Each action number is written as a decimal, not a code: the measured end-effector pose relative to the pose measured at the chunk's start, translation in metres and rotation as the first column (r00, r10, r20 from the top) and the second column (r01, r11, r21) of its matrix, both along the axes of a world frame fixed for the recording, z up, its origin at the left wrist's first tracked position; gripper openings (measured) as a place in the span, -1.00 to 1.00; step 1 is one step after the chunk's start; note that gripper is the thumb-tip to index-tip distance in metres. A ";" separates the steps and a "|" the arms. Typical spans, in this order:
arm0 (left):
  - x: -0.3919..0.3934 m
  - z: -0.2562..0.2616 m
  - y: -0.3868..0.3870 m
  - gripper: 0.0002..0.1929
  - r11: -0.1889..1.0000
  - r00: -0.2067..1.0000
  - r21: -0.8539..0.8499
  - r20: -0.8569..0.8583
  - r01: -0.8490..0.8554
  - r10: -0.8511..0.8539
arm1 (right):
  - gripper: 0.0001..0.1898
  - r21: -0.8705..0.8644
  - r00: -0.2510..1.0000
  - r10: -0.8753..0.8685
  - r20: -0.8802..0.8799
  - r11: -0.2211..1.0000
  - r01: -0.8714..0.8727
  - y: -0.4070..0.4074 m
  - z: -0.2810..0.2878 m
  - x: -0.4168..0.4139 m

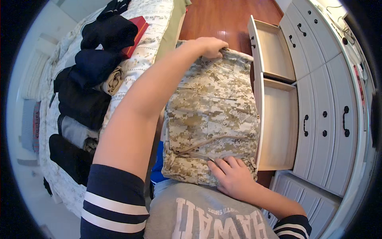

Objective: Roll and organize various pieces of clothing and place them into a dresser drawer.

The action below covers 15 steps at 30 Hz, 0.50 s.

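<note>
A digital-camouflage garment in tan and brown lies folded over my lap, a tan drawstring across its lower part. My left hand is at the garment's far edge, its fingers closed on the cloth. Near my body, my right hand rests on the gathered near edge, fingers bent over the fabric; whether they grip it is unclear.
Left, a bed with a floral quilt bears dark folded clothes, a rolled tan garment and a red box. At right, two empty wooden drawers stand pulled out of a white dresser. Wooden floor lies ahead.
</note>
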<state>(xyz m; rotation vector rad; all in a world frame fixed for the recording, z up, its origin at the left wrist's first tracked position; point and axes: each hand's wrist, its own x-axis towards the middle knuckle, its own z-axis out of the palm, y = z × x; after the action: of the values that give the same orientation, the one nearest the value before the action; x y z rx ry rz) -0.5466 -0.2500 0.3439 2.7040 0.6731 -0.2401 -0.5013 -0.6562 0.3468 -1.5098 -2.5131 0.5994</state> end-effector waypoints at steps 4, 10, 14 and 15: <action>-0.042 -0.028 -0.047 -0.51 0.952 0.984 0.296 0.174 -0.072 0.020 | -0.14 -0.004 1.000 0.029 -0.003 1.000 -0.029 0.004 0.005 -0.003; -0.131 0.021 -0.219 -0.60 0.995 0.952 -0.097 0.306 0.017 0.014 | -0.18 -0.020 0.999 0.011 -0.031 1.000 -0.011 0.003 0.007 0.004; -0.186 -0.002 -0.285 -0.65 0.946 0.963 -0.305 0.205 -0.107 0.175 | -0.27 -0.146 0.948 -0.071 -0.311 0.989 0.026 0.009 0.011 0.013; -0.191 -0.009 -0.291 -0.66 0.936 0.956 -0.337 0.227 -0.102 0.185 | -0.27 -0.146 0.948 -0.070 -0.310 0.989 0.025 0.011 0.010 0.013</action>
<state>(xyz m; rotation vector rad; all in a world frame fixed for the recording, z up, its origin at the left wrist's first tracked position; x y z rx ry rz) -0.7372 -0.5410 0.3353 2.3066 0.6845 0.0358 -0.4885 -0.6457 0.3564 -1.3848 -2.2268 0.9445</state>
